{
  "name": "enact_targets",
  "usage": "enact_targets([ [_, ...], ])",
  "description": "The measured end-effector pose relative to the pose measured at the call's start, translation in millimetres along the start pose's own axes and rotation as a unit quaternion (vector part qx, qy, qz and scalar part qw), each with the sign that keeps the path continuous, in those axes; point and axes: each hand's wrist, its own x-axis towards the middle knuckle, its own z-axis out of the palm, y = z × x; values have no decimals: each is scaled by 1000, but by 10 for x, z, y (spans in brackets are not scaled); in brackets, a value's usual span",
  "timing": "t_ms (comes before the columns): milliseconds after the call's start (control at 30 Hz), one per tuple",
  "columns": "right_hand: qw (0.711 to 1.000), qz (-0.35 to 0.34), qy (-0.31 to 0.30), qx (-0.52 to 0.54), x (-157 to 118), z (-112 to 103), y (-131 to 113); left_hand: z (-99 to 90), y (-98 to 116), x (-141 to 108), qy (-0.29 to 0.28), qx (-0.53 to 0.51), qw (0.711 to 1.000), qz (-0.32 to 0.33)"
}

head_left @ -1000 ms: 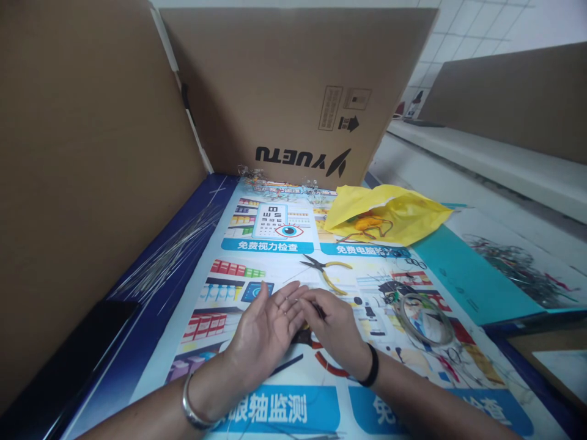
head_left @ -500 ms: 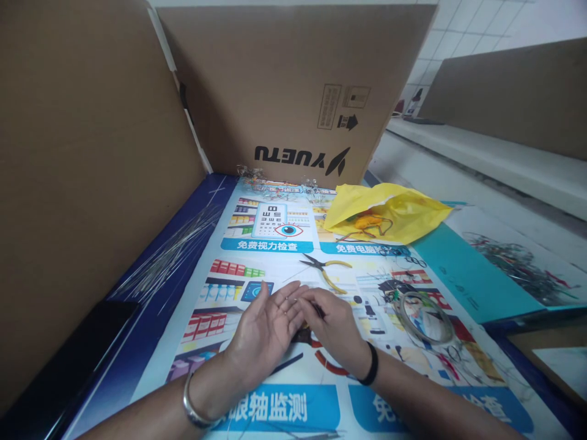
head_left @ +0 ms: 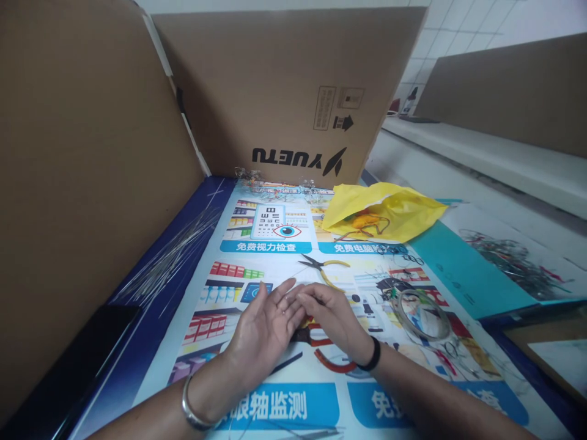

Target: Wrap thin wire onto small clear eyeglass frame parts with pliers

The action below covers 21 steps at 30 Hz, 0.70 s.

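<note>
My left hand (head_left: pixel 263 333) lies palm up with its fingers stretched out. A tiny shiny piece (head_left: pixel 283 312) shows on its fingers, too small to name. My right hand (head_left: pixel 337 318) is curled, thumb against fingers, with its tips at the left fingertips; whatever they pinch is hidden. Under the hands are red-handled pliers (head_left: pixel 337 363), partly covered by the right hand. Just beyond the fingers rest yellow-handled pliers (head_left: pixel 323 266), their jaws apart. A thin dark strip (head_left: pixel 288 363) is beside the left wrist.
Long straight wires (head_left: pixel 169 256) lie at the left. A wire coil (head_left: pixel 422 315) and a yellow bag (head_left: pixel 385 214) with orange cord are at the right. Tangled wire bits (head_left: pixel 499 263) sit farther right. Cardboard panels (head_left: pixel 275 79) stand behind and at the left.
My right hand has turned slightly and its fingers have straightened a little over the left fingertips. More of the red-handled pliers shows now. The left hand stays nearly the same.
</note>
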Motion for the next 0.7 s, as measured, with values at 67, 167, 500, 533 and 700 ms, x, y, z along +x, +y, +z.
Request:
enact_targets([
  [67,996,48,-2,71,15,-21,6,-9,17,6,1,-4,1000,5],
  [167,973,107,-7,203,34,-43,32,-32,47,18,9,-6,1000,15],
  [500,897,174,-55,402,-10,22,36,-53,74,24,21,27,999,25],
  [533,900,173,-57,395,-13,23,31,-52,76,26,19,24,999,25],
  [700,946,148,-47,284,-5,11,23,-51,92,39,-1,-5,1000,24],
])
